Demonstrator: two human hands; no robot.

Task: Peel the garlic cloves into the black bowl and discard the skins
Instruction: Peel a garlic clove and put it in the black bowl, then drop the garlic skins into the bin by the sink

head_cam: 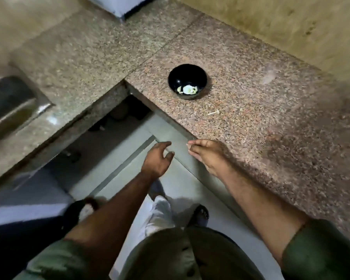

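The black bowl (pixel 187 81) stands on the speckled granite counter (pixel 261 122) near its inner corner, with a few pale peeled garlic cloves (pixel 188 89) lying at its bottom. A small pale garlic stem scrap (pixel 213 112) lies on the counter just in front of the bowl. My left hand (pixel 158 156) hovers over the floor beside the counter edge, fingers relaxed and holding nothing. My right hand (pixel 206 153) is at the counter's front edge, fingers extended together; nothing shows in them. Both hands are well short of the bowl.
The counter is L-shaped, and a steel sink (pixel 10 106) sits in its left arm. A white box (pixel 119 5) stands at the back. Below the counter is a dark open recess (pixel 119 112). My feet (pixel 199 215) stand on the grey tiled floor.
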